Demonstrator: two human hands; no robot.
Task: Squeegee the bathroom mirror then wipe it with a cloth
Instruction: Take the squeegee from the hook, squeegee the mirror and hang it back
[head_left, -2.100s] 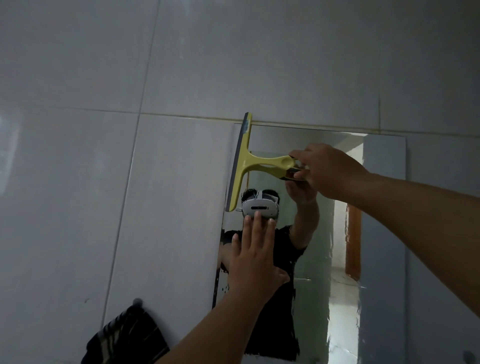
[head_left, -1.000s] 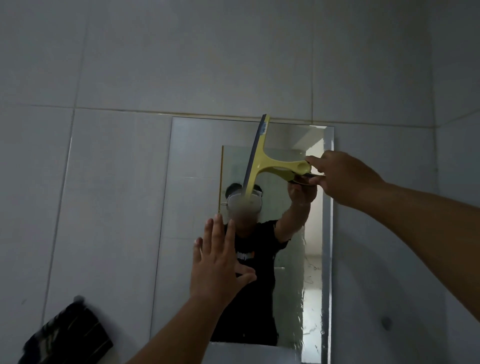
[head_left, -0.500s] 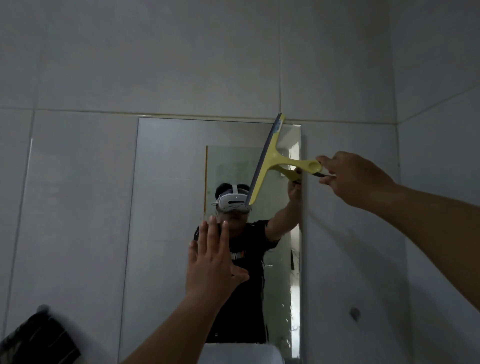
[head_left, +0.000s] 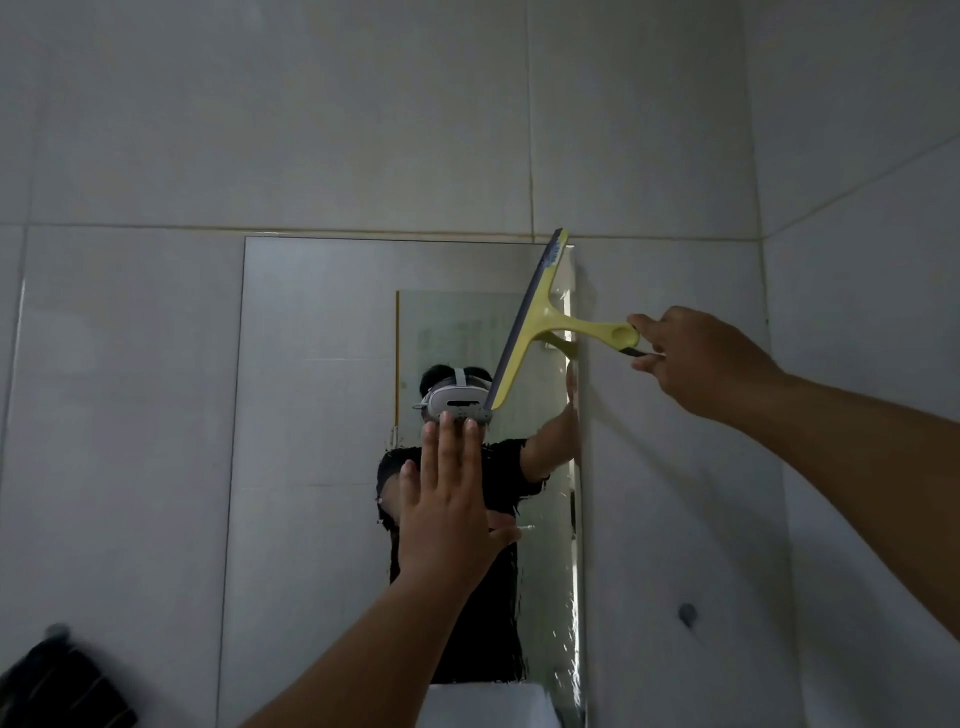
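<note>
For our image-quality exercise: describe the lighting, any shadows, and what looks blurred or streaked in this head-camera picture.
Head view: dim, greyish light throughout; the right hand and forearm cast a soft shadow on the grey tiled wall; the dark striped cloth at lower left is blurred; the rectangular wall mirror shows wet streaks along its right edge, below the yellow plastic squeegee.

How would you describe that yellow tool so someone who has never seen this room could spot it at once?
Find the tall mirror on the grey tiled wall, then look to its upper right corner. There the squeegee leans across the glass, its handle held by the right hand. It is the only yellow thing in view, T-shaped with a dark blade strip.
</note>
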